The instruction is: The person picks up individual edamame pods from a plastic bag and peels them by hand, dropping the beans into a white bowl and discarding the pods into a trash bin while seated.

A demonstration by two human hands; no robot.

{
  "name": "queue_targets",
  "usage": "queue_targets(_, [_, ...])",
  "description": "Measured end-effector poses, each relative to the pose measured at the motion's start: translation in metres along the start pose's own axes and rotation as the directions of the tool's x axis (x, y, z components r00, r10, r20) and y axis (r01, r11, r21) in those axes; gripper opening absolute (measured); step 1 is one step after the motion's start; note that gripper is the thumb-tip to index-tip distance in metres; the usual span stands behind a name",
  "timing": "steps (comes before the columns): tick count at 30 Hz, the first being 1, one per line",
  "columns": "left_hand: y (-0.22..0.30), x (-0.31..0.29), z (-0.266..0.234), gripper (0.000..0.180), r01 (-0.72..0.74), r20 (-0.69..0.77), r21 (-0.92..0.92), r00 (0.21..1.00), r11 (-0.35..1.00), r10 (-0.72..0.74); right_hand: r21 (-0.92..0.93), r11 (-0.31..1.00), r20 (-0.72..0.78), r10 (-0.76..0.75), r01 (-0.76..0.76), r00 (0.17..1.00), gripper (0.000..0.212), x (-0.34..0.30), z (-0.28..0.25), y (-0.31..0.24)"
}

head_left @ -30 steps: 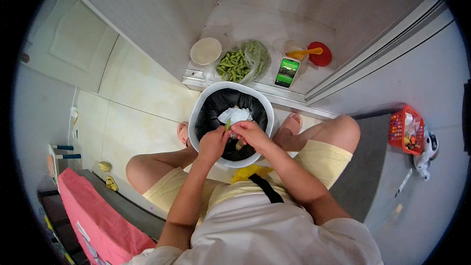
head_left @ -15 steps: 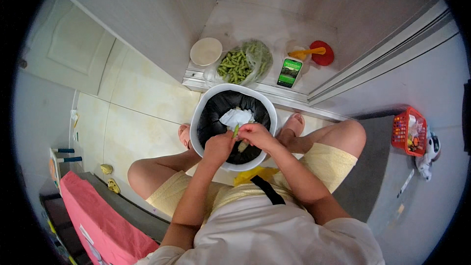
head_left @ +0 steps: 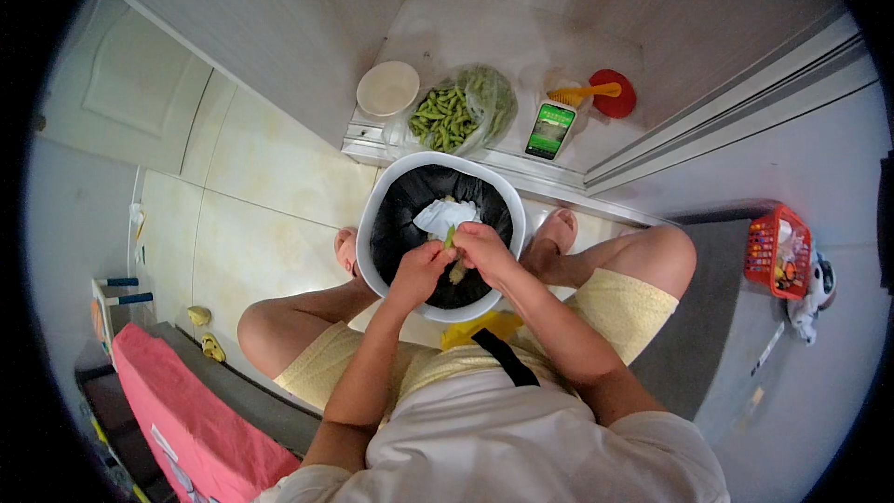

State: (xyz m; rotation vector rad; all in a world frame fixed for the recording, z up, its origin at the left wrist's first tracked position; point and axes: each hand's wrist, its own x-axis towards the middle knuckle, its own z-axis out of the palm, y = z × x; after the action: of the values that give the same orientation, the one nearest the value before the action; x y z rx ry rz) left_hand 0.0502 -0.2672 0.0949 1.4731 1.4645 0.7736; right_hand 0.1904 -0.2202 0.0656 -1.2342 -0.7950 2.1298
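A green edamame pod stands upright between my two hands over the white bin. My left hand pinches its lower part with thumb and fingers. Against its right side, the closed fingers of my right hand grip the pod too, hiding part of it. Black lining covers the bin's inside, where a crumpled white tissue lies just beyond my fingers. Beyond the bin, a clear plastic bag holds many green pods. A pale bowl sits left of the bag.
Right of the bag lie a phone with a lit green screen, an orange-handled brush and a round red object. The bin stands between my feet. A red basket is at far right, a pink cover at lower left.
My right hand has shifted slightly left and up, closing in on the pod. Its fingers now press nearer to my left thumb, and less of the pod shows.
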Motion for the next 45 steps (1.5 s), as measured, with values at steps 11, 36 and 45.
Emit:
queue_targets(11, [0.009, -0.006, -0.002, 0.024, 0.545, 0.413, -0.715, 0.835, 0.439, -0.364, -0.107, 0.994, 0.035, -0.03, 0.034, 0.999, 0.012, -0.01, 0.006, -0.015])
queue_targets(36, [0.008, -0.002, -0.002, 0.028, 0.221, 0.056, -0.318, 0.975, 0.922, -0.214, -0.336, 0.933, 0.16, -0.08, 0.13, 0.984, 0.024, -0.013, 0.001, -0.026])
queue_targets(45, [0.003, -0.003, -0.013, 0.024, 0.449, 0.338, -0.683, 0.894, 0.576, -0.295, -0.264, 0.956, 0.175, -0.078, 0.123, 0.981, 0.014, -0.016, 0.003, -0.036])
